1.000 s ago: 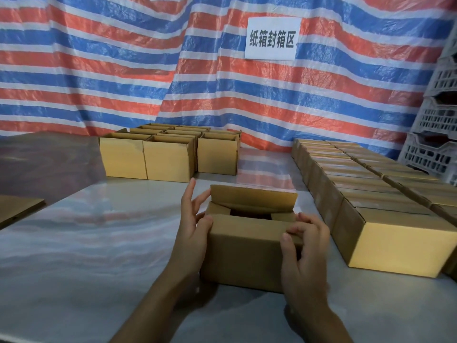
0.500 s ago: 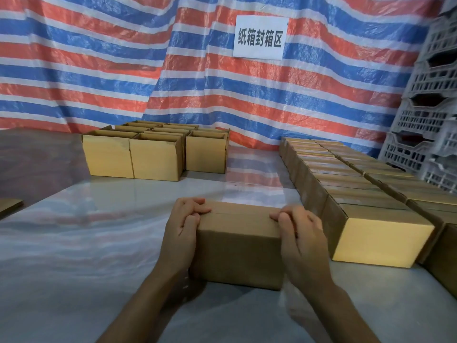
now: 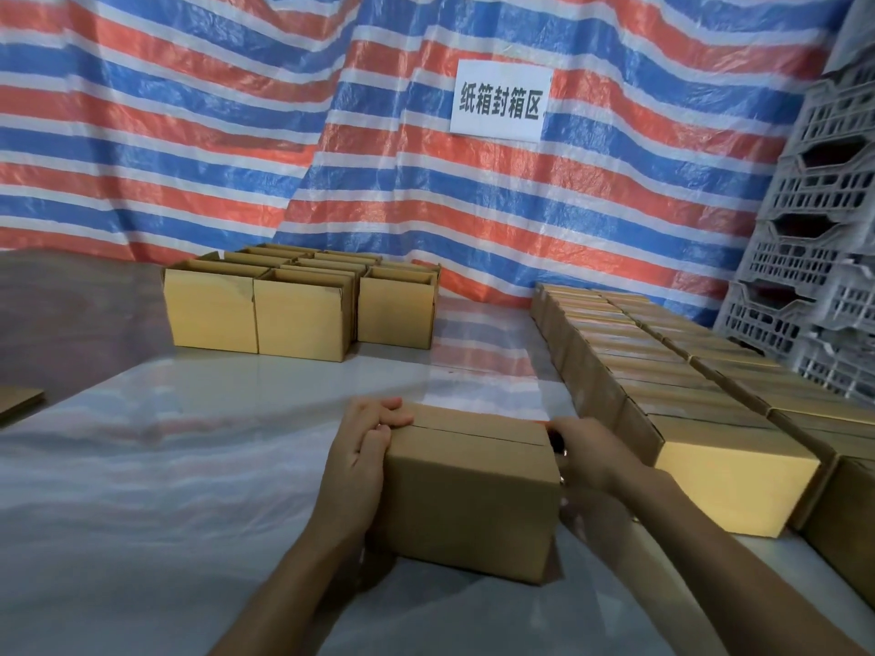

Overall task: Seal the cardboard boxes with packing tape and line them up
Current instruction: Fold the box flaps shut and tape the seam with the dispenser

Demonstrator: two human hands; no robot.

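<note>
The flaps that stood open a second ago were down, and you had the box [image 3: 466, 494] shut in front of you, sitting on the table [image 3: 189, 490] between your two arms. Your left hand [image 3: 364, 454] had stayed at the left end, fingers hooked over the top edge and thumb on the near face, pinning the flaps flat. Your right hand [image 3: 587, 454] had slid off the top and gone to the right end; its fingers were hidden behind the corner, so I couldn't tell whether they gripped anything. Something small and dark with a touch of red [image 3: 553, 437] poked out there at the top corner, possibly the tape tool, but it was too small to call. The seam [image 3: 473, 430] ran bare across the top with no tape visible on it, so by my reading the closing was done and the taping was the step at hand. The table was glossy and pale and mirrored the stripes behind it. Open boxes [image 3: 293, 314] waited in a cluster at the far left, and a row [image 3: 663, 385] of closed ones ran down the right side, its nearest box just beside yours. A flat piece of cardboard [image 3: 19, 402] lay at the left edge. A red, blue and white tarp [image 3: 189, 134] hung behind, with a white sign [image 3: 501, 102] pinned to it, and grey crates [image 3: 824, 229] were stacked at the right.
</note>
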